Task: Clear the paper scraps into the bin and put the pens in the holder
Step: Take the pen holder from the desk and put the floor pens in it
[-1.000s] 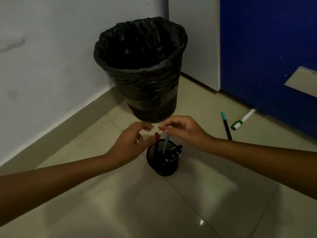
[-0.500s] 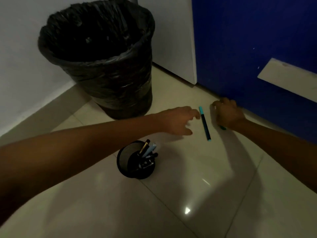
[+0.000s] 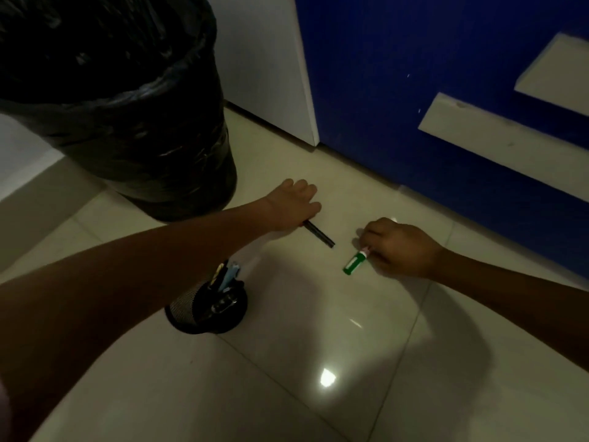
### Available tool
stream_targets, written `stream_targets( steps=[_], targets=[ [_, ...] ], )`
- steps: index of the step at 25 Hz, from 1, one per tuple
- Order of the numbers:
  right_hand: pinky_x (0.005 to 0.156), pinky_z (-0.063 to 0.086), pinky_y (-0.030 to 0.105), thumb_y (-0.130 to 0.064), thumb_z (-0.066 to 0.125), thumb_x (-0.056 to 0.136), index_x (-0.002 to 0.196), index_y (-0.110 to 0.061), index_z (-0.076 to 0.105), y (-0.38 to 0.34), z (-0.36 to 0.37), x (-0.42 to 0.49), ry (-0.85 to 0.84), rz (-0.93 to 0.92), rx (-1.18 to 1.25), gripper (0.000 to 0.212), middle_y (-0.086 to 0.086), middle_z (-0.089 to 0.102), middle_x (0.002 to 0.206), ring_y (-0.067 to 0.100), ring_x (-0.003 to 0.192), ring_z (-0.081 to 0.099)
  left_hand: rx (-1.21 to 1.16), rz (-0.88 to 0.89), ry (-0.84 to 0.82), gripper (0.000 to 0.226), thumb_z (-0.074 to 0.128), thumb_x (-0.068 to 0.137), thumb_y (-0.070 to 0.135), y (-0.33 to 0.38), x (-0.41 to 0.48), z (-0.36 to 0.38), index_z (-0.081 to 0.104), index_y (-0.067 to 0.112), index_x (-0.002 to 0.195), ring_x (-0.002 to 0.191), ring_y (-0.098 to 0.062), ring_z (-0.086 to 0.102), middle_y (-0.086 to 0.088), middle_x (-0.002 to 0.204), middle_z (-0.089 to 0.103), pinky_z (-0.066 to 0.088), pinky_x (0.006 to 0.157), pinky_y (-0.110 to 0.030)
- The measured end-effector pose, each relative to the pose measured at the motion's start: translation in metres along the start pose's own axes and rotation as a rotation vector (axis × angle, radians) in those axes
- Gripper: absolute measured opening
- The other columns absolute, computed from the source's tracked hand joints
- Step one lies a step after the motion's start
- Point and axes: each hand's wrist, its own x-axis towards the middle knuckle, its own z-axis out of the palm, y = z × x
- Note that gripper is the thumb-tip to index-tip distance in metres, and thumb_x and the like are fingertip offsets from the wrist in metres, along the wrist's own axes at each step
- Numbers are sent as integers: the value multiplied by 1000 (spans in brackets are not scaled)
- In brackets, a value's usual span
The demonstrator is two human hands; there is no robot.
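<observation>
My left hand (image 3: 294,207) is closed around one end of a dark pen (image 3: 319,234), whose free end sticks out toward the lower right just above the floor. My right hand (image 3: 400,247) grips a white marker with a green cap (image 3: 354,263), the cap pointing down-left. A black mesh pen holder (image 3: 204,309) stands on the floor below my left forearm, with several pens in it. The bin (image 3: 127,100), lined with a black bag, stands at the upper left, just behind my left hand. No paper scraps are in sight.
A blue wall or panel (image 3: 430,90) with pale strips runs along the right. A white panel (image 3: 267,68) stands behind the bin. The floor (image 3: 318,362) is pale glossy tile with a bright light reflection.
Both hands left the holder and reached right to the floor by the blue wall. Each has now taken hold of a pen that lay there. The view has dropped closer to the floor.
</observation>
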Motion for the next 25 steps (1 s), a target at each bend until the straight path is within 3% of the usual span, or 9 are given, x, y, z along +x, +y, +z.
stream_targets(
  steps=[3,6,9,11,15,18,20,22,25],
  targets=[
    [62,49,33,-19,58,84,96,-10,60,-14,-24,14,-39,128,48,16,10,64,95,27,86,61,-322,-71,46,22,48,92,27,-8,-47,-29,48,10,107,75,-24,52,-18,97,63,38,62,-31],
    [55,51,25,-5,65,79,84,-8,61,-55,-75,41,127,339,730,7,10,65,80,21,72,62,-552,-173,362,17,67,81,25,-23,-126,-70,65,13,93,73,-15,61,-8,85,70,47,63,-27],
    [62,61,24,9,64,75,87,-6,60,-109,-120,63,181,165,1078,19,9,64,80,22,73,65,-658,-324,548,16,77,70,27,-33,-206,-100,72,18,82,74,1,61,6,74,69,48,65,-13],
    [73,59,37,9,65,73,84,-20,58,-143,-137,74,166,28,1096,32,9,65,84,30,81,67,-632,-433,487,16,81,64,31,-34,-244,-106,72,24,75,71,7,59,8,71,70,49,63,-14],
    [79,59,42,1,71,70,87,-14,58,-180,-130,92,82,-91,953,26,11,69,90,24,85,69,-566,-477,353,19,78,66,32,-20,-264,-94,66,17,66,57,12,53,10,58,58,39,50,-6],
    [76,58,31,-9,73,73,92,-17,58,-190,-112,99,22,-132,771,25,5,68,92,15,83,66,-727,-450,286,14,74,74,26,-13,-255,-73,68,14,80,53,13,55,10,67,62,43,50,-7],
    [72,49,9,-14,72,75,103,-15,59,-187,-105,99,23,-123,686,30,-1,63,99,11,87,58,-821,-443,239,15,72,77,23,-14,-252,-61,67,16,89,51,12,56,5,74,67,45,51,-6],
    [68,39,-5,-15,71,76,112,-14,57,-178,-103,99,61,-53,696,39,-6,54,104,9,94,53,-769,-443,167,29,71,76,31,-16,-250,-52,63,19,102,54,16,53,4,79,69,41,52,-8],
    [66,39,-8,-18,73,75,119,-17,52,-162,-102,93,20,26,781,49,-9,49,110,4,97,54,-792,-515,217,33,69,77,37,-23,-247,-44,58,23,106,51,11,55,7,73,67,43,55,-12]
  ],
)
